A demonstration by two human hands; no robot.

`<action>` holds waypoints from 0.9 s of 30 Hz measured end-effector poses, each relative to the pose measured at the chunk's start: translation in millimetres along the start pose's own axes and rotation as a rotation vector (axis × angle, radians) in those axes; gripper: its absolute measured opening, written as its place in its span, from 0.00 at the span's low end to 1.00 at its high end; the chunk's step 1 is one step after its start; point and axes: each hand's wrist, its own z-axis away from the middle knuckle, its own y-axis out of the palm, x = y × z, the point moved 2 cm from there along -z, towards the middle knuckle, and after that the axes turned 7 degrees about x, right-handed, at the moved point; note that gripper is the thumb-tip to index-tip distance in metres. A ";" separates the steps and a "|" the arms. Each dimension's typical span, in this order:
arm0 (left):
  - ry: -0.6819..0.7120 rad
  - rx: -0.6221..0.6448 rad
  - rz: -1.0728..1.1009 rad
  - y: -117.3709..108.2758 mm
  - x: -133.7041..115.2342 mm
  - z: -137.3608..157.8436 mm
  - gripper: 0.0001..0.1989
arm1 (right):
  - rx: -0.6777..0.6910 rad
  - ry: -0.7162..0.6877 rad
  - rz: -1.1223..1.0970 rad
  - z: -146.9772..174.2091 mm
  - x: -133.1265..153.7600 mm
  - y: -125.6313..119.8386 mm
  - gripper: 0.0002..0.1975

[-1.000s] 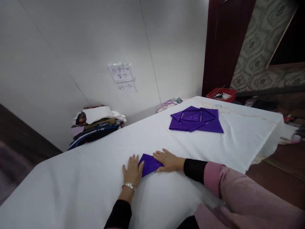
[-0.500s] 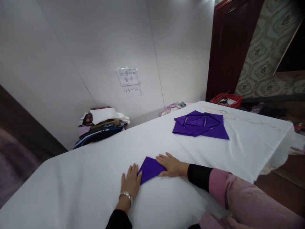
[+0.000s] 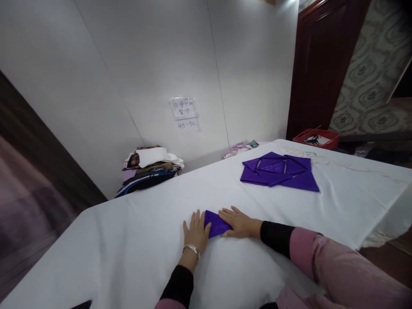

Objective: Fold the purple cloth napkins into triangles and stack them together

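Note:
A small folded purple napkin (image 3: 215,224) lies on the white-covered table (image 3: 144,257), its visible part roughly triangular. My left hand (image 3: 196,234), a silver watch or bracelet at its wrist, presses flat over the left side of the cloth with fingers spread. On the opposite side rests my right hand (image 3: 238,222), also flat and stretched out, its fingertips and thumb on the right corner. The cloth under both palms is hidden. Farther back to the right, several folded purple napkins (image 3: 299,182) lie overlapping in a ring.
A pile of folded clothes (image 3: 154,167) stands beyond the table's far edge, with more pale cloth (image 3: 238,149) farther right. A red basket (image 3: 331,143) holding black-handled scissors is at the far corner. A dark pointed thing (image 3: 83,305) shows at the bottom left edge.
My left hand has slid right, nearer my right hand, and less of the small napkin shows between them. The view has shifted slightly left; the right hand stays at its corner.

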 end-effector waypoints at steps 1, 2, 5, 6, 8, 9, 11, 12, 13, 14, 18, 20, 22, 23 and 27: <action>0.049 0.002 0.001 1.9 -5.1 -0.9 0.28 | -0.001 0.000 0.004 -0.4 -0.1 0.3 0.43; 0.082 0.017 0.006 4.6 -8.6 -1.6 0.28 | -0.004 -0.001 0.007 -0.5 0.0 0.7 0.43; 0.084 0.071 0.014 12.9 -10.8 -3.1 0.29 | -0.018 -0.006 0.015 0.1 0.7 1.4 0.43; 0.077 0.074 0.010 14.4 -9.9 -3.4 0.29 | -0.022 -0.006 0.016 0.6 1.1 0.8 0.43; 0.074 0.076 0.000 15.6 -8.2 -3.8 0.29 | -0.010 0.000 0.012 0.9 2.5 -2.6 0.44; 0.076 0.078 -0.001 15.5 -7.6 -3.9 0.29 | 0.005 0.011 0.009 0.4 3.9 -5.8 0.44; 0.077 0.076 0.000 14.7 -7.3 -4.0 0.29 | 0.036 0.041 0.007 -3.2 9.0 -15.1 0.46; 0.077 0.073 0.001 14.3 -7.4 -4.0 0.29 | 0.038 0.050 0.009 -6.6 13.2 -20.7 0.47; 0.076 0.073 -0.001 13.9 -7.6 -4.0 0.28 | 0.026 0.049 0.013 -11.1 18.6 -26.1 0.48; 0.076 0.075 -0.006 13.8 -7.9 -3.9 0.28 | 0.003 0.035 0.018 -16.6 24.7 -30.8 0.48; 0.076 0.113 -0.041 14.5 -8.5 -3.0 0.28 | -0.055 -0.078 -0.009 -41.1 46.7 -31.2 0.47; 0.085 0.129 -0.049 15.3 -8.7 -2.7 0.28 | -0.017 -0.091 -0.053 -48.3 48.6 -20.8 0.45; 0.094 0.128 -0.045 16.4 -8.8 -2.8 0.27 | 0.006 -0.066 -0.082 -48.8 43.5 -9.9 0.44; 0.096 0.122 -0.038 17.1 -8.8 -3.0 0.27 | 0.001 -0.049 -0.082 -46.6 39.3 -5.7 0.44; 0.088 0.077 0.016 20.0 -7.2 -5.0 0.29 | -0.050 -0.026 -0.028 -30.1 23.1 0.8 0.42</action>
